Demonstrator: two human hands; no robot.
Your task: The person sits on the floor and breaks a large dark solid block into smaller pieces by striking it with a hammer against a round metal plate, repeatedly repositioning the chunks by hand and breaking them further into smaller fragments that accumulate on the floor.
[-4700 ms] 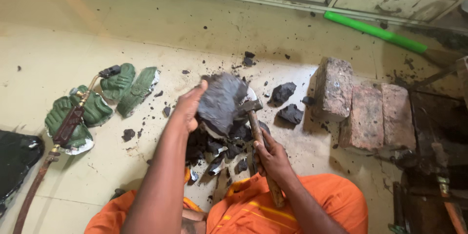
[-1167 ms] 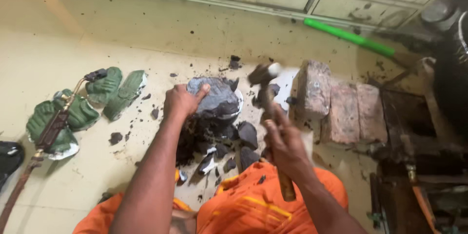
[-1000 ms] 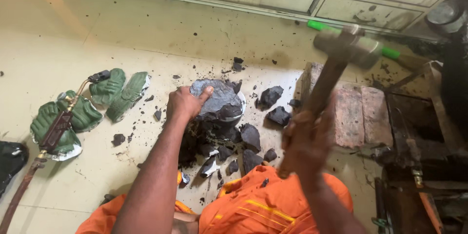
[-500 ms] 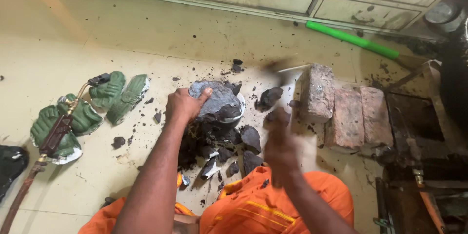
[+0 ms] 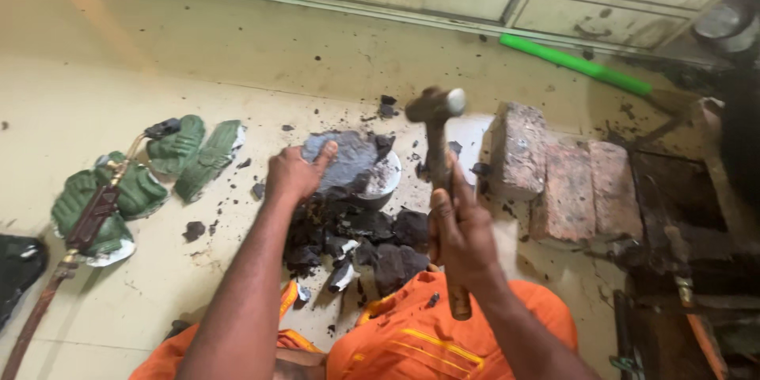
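No package, label, sign or screen is showing anywhere on the floor or cabinets, as far as this blurry view allows.

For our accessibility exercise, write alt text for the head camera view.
A person's right hand holds a hammer above a dark lump steadied by the left hand, amid black fragments on a pale floor, bricks alongside.

One hammer (image 5: 434,107), two hands on the job. Three bricks (image 5: 566,178) sit side by side on the floor, and one green-handled tool (image 5: 582,67) lies by the cabinets. Black broken chunks (image 5: 372,241) are too jumbled to count.
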